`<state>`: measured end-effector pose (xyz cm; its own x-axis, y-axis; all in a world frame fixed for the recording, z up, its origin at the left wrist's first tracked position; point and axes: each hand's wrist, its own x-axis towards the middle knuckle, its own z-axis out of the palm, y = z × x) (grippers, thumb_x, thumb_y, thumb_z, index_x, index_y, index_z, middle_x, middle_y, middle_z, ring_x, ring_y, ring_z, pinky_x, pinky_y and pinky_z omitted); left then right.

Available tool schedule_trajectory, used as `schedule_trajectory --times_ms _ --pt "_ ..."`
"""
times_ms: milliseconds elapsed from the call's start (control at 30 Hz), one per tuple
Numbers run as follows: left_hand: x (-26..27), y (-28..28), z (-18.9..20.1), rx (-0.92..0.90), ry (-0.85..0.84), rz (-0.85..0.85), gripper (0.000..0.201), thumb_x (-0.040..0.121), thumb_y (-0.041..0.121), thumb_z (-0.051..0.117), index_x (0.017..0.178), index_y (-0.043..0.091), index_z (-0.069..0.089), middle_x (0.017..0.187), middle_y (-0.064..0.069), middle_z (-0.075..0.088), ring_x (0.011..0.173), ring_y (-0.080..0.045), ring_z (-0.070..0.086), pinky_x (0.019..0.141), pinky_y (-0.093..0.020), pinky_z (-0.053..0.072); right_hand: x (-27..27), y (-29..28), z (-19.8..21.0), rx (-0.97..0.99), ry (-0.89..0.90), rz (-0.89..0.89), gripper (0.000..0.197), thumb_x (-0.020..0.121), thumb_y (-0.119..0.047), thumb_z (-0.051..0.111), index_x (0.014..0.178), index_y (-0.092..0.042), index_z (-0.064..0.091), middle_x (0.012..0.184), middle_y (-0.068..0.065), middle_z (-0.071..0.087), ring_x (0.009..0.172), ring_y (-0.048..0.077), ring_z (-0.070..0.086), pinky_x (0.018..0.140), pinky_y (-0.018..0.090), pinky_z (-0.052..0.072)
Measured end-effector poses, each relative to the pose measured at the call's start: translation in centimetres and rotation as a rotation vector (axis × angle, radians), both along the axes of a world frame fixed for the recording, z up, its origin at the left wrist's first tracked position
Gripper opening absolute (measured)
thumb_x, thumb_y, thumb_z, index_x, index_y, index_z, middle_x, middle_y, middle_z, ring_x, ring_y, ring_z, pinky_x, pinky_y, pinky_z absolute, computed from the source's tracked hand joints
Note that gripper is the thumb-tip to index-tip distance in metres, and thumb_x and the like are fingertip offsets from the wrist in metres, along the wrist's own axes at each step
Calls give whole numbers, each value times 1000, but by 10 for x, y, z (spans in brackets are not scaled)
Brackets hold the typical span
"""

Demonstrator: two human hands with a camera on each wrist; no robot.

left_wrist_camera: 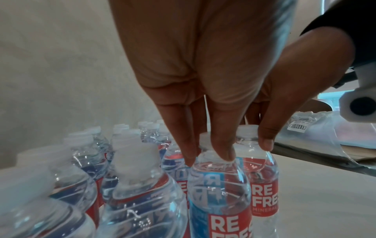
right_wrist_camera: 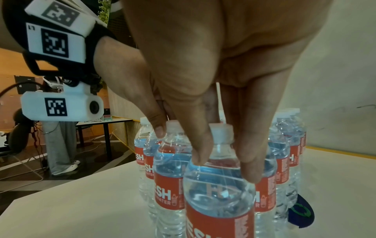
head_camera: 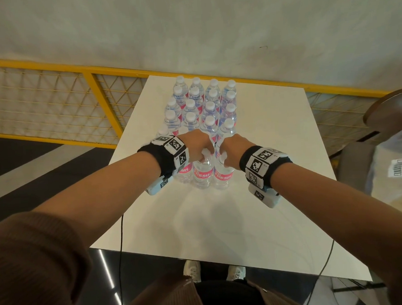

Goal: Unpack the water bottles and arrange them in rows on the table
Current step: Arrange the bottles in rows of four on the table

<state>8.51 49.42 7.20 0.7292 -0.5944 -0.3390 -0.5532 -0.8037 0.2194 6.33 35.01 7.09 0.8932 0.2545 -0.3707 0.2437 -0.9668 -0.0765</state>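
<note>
The left hand (head_camera: 196, 144) and the right hand (head_camera: 233, 148) are reaching down side by side over the front row of water bottles (head_camera: 202, 105), which are standing in four files running from the far edge of the white table (head_camera: 275, 129) toward its middle. In the left wrist view the left fingers (left_wrist_camera: 220, 141) are pinching the neck of one front bottle (left_wrist_camera: 218, 185) just under its white cap, thumb and finger pressed in from either side; in the right wrist view the right fingers (right_wrist_camera: 198, 145) are pinching the neighbouring bottle (right_wrist_camera: 218, 193) the same way, touching its shoulder below the cap. Both bottles are standing upright on the table, just beside each other and close against the row behind. This looks like the setting-down or squaring-up of the nearest row — so the job is probably nearly done. To do it well, the hands should be keeping each bottle vertical, easing it into line with its file, and releasing straight upward — a sideways drag at the neck could tip a bottle into the packed rows. Crumpled clear plastic wrap (head_camera: 391, 165) is lying off the right edge.
</note>
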Motion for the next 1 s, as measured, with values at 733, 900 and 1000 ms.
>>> schedule_trajectory --times_ms 733,900,1000 --pt "-2 1 -4 -20 22 37 31 88 5 52 117 8 63 117 -12 64 107 -31 58 84 -27 41 2 -2 5 -11 32 25 42 87 -19 66 126 -7 58 121 11 62 110 25 60 92 29 49" --pt "1 9 -1 -104 55 144 52 83 21 67 132 21 51 124 0 59 109 -21 58 90 -29 42 4 -7 5 -20 52 26 48 86 -36 65 128 -14 56 124 6 60 110 24 59 90 30 48" --pt "10 28 9 -256 -18 249 52 83 35 67 131 23 52 121 1 60 104 -17 60 91 -31 46 11 -11 13 1 30 -6 51 87 -43 61 129 -14 55 125 6 59 112 24 58 91 31 47"
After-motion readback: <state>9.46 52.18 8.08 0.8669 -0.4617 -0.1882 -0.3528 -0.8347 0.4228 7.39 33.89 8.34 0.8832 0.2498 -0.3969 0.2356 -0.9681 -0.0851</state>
